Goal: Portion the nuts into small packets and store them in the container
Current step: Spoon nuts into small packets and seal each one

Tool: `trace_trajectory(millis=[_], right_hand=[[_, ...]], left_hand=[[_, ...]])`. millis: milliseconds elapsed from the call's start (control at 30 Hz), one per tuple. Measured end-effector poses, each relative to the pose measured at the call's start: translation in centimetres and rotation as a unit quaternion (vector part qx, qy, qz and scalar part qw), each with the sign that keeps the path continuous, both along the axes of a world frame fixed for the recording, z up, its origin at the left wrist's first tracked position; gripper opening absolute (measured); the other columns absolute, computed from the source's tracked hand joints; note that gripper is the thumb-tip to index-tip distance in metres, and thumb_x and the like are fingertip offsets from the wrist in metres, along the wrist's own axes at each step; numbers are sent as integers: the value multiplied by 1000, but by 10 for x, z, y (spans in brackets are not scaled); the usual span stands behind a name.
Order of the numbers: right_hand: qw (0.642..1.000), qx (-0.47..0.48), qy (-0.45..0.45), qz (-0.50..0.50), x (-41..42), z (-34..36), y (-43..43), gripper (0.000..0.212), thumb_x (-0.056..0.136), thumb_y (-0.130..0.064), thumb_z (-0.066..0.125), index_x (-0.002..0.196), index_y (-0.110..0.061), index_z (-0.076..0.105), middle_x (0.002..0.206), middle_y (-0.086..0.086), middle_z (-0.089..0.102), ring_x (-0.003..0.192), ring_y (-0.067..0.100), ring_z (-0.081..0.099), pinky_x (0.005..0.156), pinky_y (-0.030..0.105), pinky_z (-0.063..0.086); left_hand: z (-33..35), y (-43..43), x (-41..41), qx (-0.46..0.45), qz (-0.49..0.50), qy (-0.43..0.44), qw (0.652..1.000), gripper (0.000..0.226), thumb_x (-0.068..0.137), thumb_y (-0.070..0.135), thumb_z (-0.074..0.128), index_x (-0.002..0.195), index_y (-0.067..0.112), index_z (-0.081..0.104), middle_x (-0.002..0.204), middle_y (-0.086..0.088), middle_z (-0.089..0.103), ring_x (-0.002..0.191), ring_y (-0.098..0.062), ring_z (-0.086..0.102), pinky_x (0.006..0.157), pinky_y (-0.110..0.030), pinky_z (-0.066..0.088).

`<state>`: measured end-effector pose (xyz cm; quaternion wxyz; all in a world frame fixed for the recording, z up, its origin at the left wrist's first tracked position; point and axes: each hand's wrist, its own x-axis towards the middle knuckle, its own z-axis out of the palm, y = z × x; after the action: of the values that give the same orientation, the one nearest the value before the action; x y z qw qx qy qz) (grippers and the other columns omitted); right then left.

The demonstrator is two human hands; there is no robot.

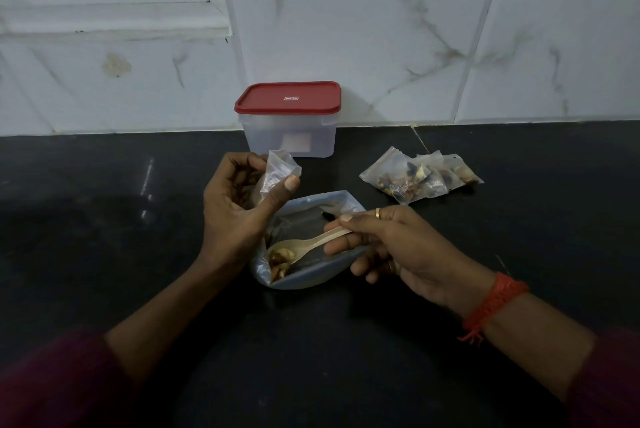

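Observation:
My left hand grips a small clear packet, held upright above the counter. My right hand pinches the handle of a pale wooden spoon. The spoon's bowl lies inside a large open plastic bag of mixed nuts, with nuts in and around the bowl. A clear container with a red lid on it stands behind, by the wall. Several filled small packets lie in a pile to the right of the container.
Everything sits on a dark stone counter. A white marble-tiled wall runs along its back edge. A red thread band circles my right wrist.

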<state>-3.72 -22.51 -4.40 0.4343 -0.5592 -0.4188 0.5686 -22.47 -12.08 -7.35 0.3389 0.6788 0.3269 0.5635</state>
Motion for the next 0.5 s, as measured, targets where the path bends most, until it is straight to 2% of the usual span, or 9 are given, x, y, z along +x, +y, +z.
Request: trace_trajectory(millis=[67, 233, 400, 500], right_hand=[[1000, -2, 14, -10, 2, 0, 1, 24, 100, -24, 56, 104, -8, 74, 91, 11, 78, 46, 8, 61, 40, 18, 47], [999, 7, 36, -39, 5, 0, 2, 23, 100, -22, 56, 104, -7, 73, 87, 10, 78, 46, 9, 63, 42, 19, 49], [995, 14, 63, -79, 8, 0, 5, 21, 102, -20, 55, 101, -5, 71, 88, 14, 77, 56, 12, 69, 51, 24, 58], [993, 22, 69, -93, 10, -1, 7, 22, 101, -20, 55, 102, -3, 69, 89, 14, 77, 59, 13, 71, 56, 26, 60]], left_hand=[[2, -1, -3, -6, -7, 2, 1000, 51, 74, 47, 76, 107, 13, 57, 108, -6, 66, 100, -19, 67, 86, -31, 57], [7, -5, -18, -8, 1, 29, 1000, 49, 70, 50, 77, 108, 27, 56, 110, 3, 67, 106, -15, 67, 91, -35, 54], [11, -17, -26, 8, 14, 63, 998, 58, 63, 55, 78, 109, 29, 55, 111, 9, 65, 105, -8, 65, 84, -20, 53], [12, -20, -28, 4, 4, 66, 998, 57, 61, 54, 81, 107, 32, 56, 112, 6, 65, 104, -13, 66, 83, -30, 56]])
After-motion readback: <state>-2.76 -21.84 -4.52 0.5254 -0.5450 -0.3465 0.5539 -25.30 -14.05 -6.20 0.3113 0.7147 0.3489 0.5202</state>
